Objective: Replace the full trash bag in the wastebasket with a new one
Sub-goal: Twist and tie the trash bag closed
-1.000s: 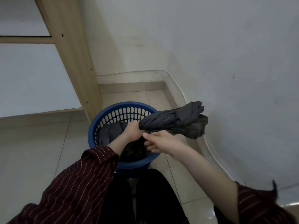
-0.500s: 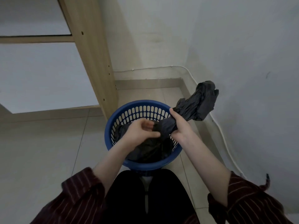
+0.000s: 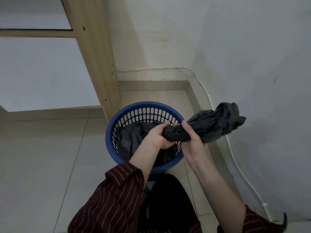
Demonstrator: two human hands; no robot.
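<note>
Head view shows you at an early stage: the trash bag (image 3: 207, 126) is gathered at its mouth but its body sits down inside the blue wastebasket (image 3: 117, 121), so it has not come out. I see no fresh bag anywhere, so tying off, lifting out and relining all look left to do.

Your left hand (image 3: 159, 135) is curled tight around the twisted neck, fingers pressed together over the plastic. Your right hand (image 3: 190, 140) grips the same neck just beside it, thumb up and over, fingers wrapped beneath.

That twisted neck runs nearly level, its long axis going from over the basket out to your right and a little away from you, its crumpled free end pointing at the wall (image 3: 252, 64) past the rim.
</note>
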